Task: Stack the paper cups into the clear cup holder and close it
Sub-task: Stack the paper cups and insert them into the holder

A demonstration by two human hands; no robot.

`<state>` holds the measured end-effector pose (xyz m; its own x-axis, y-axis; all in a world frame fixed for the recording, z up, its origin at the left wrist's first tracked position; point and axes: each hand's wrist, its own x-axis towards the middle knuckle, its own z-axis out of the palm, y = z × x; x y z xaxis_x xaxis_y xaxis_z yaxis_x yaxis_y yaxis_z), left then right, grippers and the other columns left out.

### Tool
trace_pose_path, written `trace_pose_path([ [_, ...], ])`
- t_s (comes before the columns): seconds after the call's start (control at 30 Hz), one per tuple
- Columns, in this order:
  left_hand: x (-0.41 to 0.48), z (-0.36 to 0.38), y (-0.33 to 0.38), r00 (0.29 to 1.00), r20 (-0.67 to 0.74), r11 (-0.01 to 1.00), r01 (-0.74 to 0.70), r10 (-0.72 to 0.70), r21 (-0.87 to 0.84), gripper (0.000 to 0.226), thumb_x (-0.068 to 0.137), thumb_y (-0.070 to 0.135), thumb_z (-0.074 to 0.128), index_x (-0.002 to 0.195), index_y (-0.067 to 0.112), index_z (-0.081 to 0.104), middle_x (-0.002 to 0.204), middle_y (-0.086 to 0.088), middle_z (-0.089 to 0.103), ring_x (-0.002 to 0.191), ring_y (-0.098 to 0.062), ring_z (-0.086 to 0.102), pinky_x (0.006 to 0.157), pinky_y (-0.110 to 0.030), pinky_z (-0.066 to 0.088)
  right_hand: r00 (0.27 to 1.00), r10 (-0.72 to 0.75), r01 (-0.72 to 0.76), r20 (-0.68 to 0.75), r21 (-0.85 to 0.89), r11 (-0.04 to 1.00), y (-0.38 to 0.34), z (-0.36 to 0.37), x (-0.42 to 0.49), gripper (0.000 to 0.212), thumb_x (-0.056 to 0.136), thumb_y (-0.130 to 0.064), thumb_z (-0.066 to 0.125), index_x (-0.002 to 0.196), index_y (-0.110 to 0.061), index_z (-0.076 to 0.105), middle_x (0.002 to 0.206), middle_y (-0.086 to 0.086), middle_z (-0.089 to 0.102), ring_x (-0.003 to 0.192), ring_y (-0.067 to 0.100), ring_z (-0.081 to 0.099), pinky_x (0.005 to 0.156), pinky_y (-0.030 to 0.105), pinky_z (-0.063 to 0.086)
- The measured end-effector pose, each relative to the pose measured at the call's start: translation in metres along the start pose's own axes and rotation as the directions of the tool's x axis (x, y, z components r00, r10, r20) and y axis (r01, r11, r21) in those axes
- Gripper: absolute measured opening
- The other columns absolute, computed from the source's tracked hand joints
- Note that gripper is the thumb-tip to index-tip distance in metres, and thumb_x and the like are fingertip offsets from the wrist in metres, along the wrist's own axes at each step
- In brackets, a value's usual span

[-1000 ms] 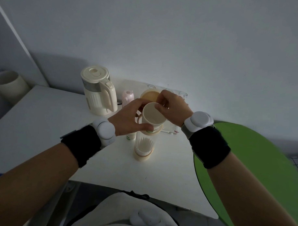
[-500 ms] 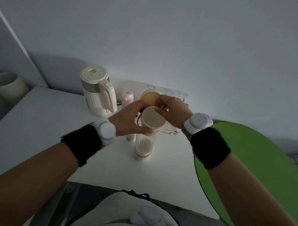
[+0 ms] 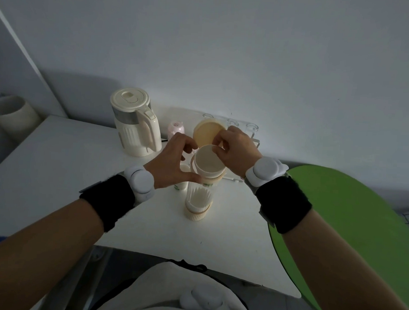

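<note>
Paper cup [image 3: 209, 160], probably light and crushable: right hand [image 3: 236, 150] is pinching its rim, left hand [image 3: 173, 163] is gripping the clear cup holder [image 3: 198, 194]

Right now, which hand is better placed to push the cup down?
Right. The right hand pinches the rim of the paper cup, which sits in the mouth of the clear cup holder; the left hand grips its collar, steadying it.

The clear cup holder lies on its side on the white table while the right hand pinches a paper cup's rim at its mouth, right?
No: the head view shows the clear cup holder standing upright on the white table. The right hand does pinch the rim of the paper cup at the holder's mouth.
</note>
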<state>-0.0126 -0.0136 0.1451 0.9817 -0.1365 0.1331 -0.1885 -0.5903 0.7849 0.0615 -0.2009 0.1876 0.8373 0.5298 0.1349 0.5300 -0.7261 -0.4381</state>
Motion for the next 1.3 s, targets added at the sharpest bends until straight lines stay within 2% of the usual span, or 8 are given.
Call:
trace_pose_path([
  [0.13,0.001,0.007,0.000,0.989,0.102,0.986,0.118,-0.106,-0.118,0.092,0.061,0.028,0.089,0.129,0.022,0.026,0.129,0.004,0.039,0.118,-0.008,0.044,0.100,-0.028,0.043,0.999,0.032,-0.032,0.016,0.008,0.999,0.000,0.005,-0.001,0.008,0.086,-0.028,0.062,0.089,-0.022,0.065,0.075,-0.009,0.051,0.076,0.017,0.053,0.072,0.034,0.048],
  [0.23,0.007,0.013,-0.002,0.979,0.149,0.982,0.154,-0.137,-0.108,0.093,0.060,0.031,0.089,0.128,0.023,0.024,0.129,0.002,0.043,0.121,-0.014,0.047,0.103,-0.037,0.044,0.998,0.063,-0.063,0.017,0.001,0.998,-0.002,0.006,-0.002,0.011,0.087,-0.032,0.061,0.091,-0.022,0.066,0.079,-0.006,0.057,0.077,0.017,0.056,0.072,0.034,0.050],
  [0.33,0.008,0.015,-0.005,0.981,0.137,0.984,0.148,-0.134,-0.096,0.088,0.060,0.032,0.088,0.124,0.022,0.027,0.126,0.001,0.046,0.117,-0.015,0.050,0.101,-0.041,0.046,0.997,0.072,-0.072,0.020,-0.022,0.997,-0.003,0.005,-0.003,0.015,0.089,-0.034,0.058,0.094,-0.022,0.067,0.087,-0.003,0.064,0.083,0.019,0.059,0.075,0.035,0.051],
  [0.47,0.008,0.016,-0.004,0.985,0.134,0.988,0.123,-0.110,-0.095,0.085,0.062,0.028,0.088,0.124,0.019,0.030,0.126,-0.001,0.046,0.117,-0.014,0.050,0.101,-0.036,0.046,0.998,0.061,-0.061,0.023,-0.012,0.998,-0.002,0.006,-0.004,0.018,0.090,-0.036,0.056,0.095,-0.021,0.065,0.092,-0.003,0.065,0.083,0.018,0.058,0.076,0.036,0.050],
  [0.6,0.007,0.016,-0.003,0.987,0.134,0.990,0.106,-0.093,-0.093,0.083,0.063,0.028,0.087,0.123,0.019,0.030,0.127,0.000,0.047,0.117,-0.013,0.051,0.100,-0.031,0.046,0.999,0.048,-0.048,0.022,-0.006,0.999,0.002,0.009,-0.008,0.015,0.090,-0.033,0.058,0.097,-0.021,0.062,0.092,-0.004,0.061,0.082,0.016,0.056,0.077,0.037,0.050],
  [0.87,0.005,0.017,-0.004,0.987,0.140,0.993,0.088,-0.077,-0.076,0.086,0.062,0.031,0.088,0.124,0.019,0.030,0.126,0.000,0.046,0.118,-0.014,0.050,0.102,-0.034,0.046,0.999,0.028,-0.027,-0.021,0.039,0.999,0.005,0.007,-0.015,0.014,0.089,-0.026,0.059,0.099,-0.017,0.060,0.089,-0.005,0.056,0.077,0.016,0.054,0.077,0.037,0.050],
  [1.07,0.000,0.017,-0.008,0.988,0.130,0.993,0.090,-0.079,-0.078,0.089,0.059,0.031,0.089,0.121,0.023,0.027,0.125,-0.001,0.046,0.115,-0.015,0.052,0.099,-0.034,0.047,0.999,0.034,-0.034,0.007,0.051,0.998,0.006,0.009,-0.016,0.011,0.089,-0.025,0.059,0.098,-0.020,0.059,0.089,-0.002,0.060,0.079,0.019,0.056,0.079,0.041,0.052],
  [1.3,-0.002,0.016,-0.008,0.989,0.132,0.995,0.073,-0.064,-0.067,0.088,0.059,0.032,0.089,0.123,0.020,0.028,0.128,-0.001,0.045,0.122,-0.014,0.049,0.102,-0.034,0.046,0.999,0.031,-0.032,0.027,0.042,0.999,0.003,0.008,-0.016,0.011,0.088,-0.024,0.060,0.098,-0.020,0.059,0.092,-0.001,0.061,0.081,0.020,0.057,0.080,0.043,0.051],
])
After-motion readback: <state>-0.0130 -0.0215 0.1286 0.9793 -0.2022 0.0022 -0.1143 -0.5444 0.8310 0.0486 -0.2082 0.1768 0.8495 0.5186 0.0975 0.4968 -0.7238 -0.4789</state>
